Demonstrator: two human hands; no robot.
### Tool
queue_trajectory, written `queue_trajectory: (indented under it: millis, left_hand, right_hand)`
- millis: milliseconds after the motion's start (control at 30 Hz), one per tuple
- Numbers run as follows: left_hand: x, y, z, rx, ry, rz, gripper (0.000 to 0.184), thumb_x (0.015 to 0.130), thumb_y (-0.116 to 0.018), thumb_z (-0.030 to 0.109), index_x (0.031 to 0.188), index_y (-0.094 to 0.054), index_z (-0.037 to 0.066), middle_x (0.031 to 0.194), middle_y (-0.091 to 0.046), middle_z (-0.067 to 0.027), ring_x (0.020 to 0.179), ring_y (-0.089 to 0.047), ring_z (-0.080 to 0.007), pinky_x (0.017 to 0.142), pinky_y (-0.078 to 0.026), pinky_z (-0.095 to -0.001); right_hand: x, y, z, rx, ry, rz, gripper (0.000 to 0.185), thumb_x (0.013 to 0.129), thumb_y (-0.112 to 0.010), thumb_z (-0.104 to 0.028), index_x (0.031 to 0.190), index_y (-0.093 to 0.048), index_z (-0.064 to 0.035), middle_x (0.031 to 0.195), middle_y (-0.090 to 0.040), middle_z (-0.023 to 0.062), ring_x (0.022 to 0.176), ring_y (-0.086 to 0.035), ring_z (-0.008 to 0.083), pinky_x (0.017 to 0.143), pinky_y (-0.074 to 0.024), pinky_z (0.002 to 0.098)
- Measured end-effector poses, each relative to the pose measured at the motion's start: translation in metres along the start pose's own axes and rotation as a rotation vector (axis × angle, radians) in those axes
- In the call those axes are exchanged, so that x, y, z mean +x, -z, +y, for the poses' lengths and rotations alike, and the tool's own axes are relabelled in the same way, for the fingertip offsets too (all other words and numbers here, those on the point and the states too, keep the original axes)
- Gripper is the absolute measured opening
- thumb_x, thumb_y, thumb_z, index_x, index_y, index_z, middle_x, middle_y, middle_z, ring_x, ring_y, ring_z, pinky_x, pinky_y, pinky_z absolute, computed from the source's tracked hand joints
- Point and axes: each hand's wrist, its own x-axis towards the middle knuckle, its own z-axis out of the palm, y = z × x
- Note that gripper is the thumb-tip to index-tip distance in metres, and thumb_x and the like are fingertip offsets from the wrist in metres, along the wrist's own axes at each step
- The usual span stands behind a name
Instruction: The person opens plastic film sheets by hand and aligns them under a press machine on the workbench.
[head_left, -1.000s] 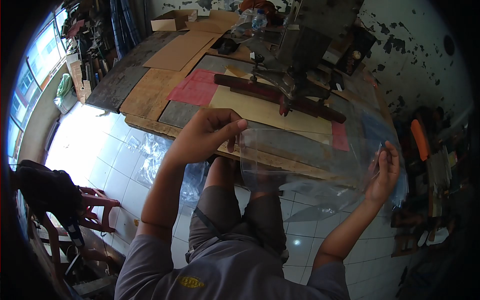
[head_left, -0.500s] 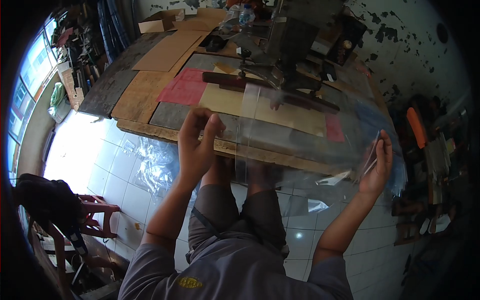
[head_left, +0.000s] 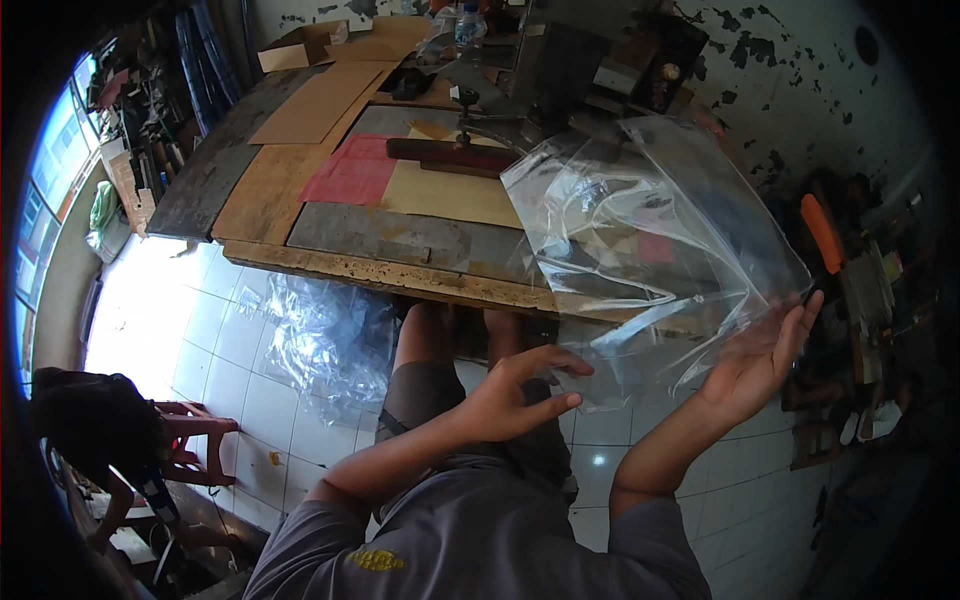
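A large clear plastic sheet point(head_left: 640, 235) billows above the right front of the workbench, creased and shiny. My right hand point(head_left: 755, 365) grips its lower right corner, fingers raised and pressed together, partly behind the film. Close to the sheet's bottom edge is my left hand point(head_left: 525, 395), thumb and fingers apart with nothing between them. Behind the film, a dark machine point(head_left: 565, 70) stands on the bench with a horizontal bar point(head_left: 450, 156). Beneath that bar lie a yellow sheet point(head_left: 445, 195) and a pink sheet point(head_left: 348, 170). Through the plastic, another pink patch shows faintly.
The wooden workbench point(head_left: 400, 273) has a worn front edge. Flat cardboard point(head_left: 315, 103) and an open cardboard box point(head_left: 295, 48) lie at its back left. Crumpled clear plastic point(head_left: 330, 340) is on the tiled floor below. A red stool point(head_left: 200, 440) stands at left.
My left hand has moved down and right, away from the bench front. The plastic has swung up and back over the bench, hiding part of the bar. My right hand has shifted slightly.
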Motion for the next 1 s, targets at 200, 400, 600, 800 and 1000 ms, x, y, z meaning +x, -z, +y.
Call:
queue_trajectory:
  millis: [200, 400, 600, 800, 1000]
  left_hand:
    - [-0.012, 0.034, 0.037, -0.482, 0.120, -0.162, 0.023, 0.099, -0.072, 0.011, 0.118, -0.067, -0.001, 0.106, -0.076, -0.0111, 0.110, -0.071, -0.0238, 0.099, -0.052, -0.0385]
    - [-0.011, 0.056, 0.074, -0.569, -0.419, -0.372, 0.022, 0.104, -0.066, 0.027, 0.100, -0.071, 0.006, 0.094, -0.079, -0.0101, 0.108, -0.073, -0.0336, 0.110, -0.041, -0.0512]
    - [-0.025, 0.075, 0.116, -0.651, -0.551, -0.373, 0.035, 0.109, -0.057, 0.030, 0.095, -0.074, 0.003, 0.090, -0.079, -0.0155, 0.107, -0.073, -0.0449, 0.122, -0.017, -0.0647]
    - [-0.033, 0.110, 0.144, -0.555, -0.419, -0.381, 0.033, 0.111, -0.050, 0.027, 0.103, -0.068, 0.001, 0.087, -0.078, -0.0207, 0.103, -0.073, -0.0480, 0.122, -0.017, -0.0635]
    - [-0.020, 0.124, 0.095, -0.520, 0.086, -0.157, 0.029, 0.110, -0.051, 0.024, 0.099, -0.063, 0.000, 0.110, -0.074, -0.0254, 0.103, -0.075, -0.0336, 0.103, -0.051, -0.0436]
  right_hand:
    - [-0.009, 0.015, -0.002, -0.141, 0.175, -0.133, 0.045, 0.107, -0.049, -0.023, 0.147, -0.049, -0.0012, 0.131, -0.057, 0.0106, 0.123, -0.054, 0.0249, 0.110, -0.0388, 0.0447]
    - [-0.043, 0.038, 0.018, -0.330, 0.454, -0.300, 0.063, 0.106, -0.043, -0.048, 0.147, -0.046, 0.0005, 0.139, -0.054, 0.0171, 0.132, -0.051, 0.0327, 0.112, -0.0390, 0.0494]
    - [-0.085, 0.042, 0.020, -0.762, 0.547, -0.415, 0.047, 0.102, -0.056, -0.054, 0.112, -0.062, -0.0082, 0.121, -0.053, 0.0146, 0.121, -0.054, 0.0290, 0.101, -0.0440, 0.0497]
    - [-0.110, 0.031, 0.010, -0.217, 0.004, -0.794, 0.010, 0.092, -0.074, -0.001, 0.099, -0.067, -0.0034, 0.087, -0.071, 0.0089, 0.084, -0.076, 0.0272, 0.074, -0.0579, 0.0376]
    - [-0.091, 0.065, 0.025, -0.819, -0.435, -0.921, 0.029, 0.092, -0.075, -0.004, 0.119, -0.067, 0.0020, 0.107, -0.075, 0.0174, 0.103, -0.074, 0.0229, 0.093, -0.0555, 0.0362]
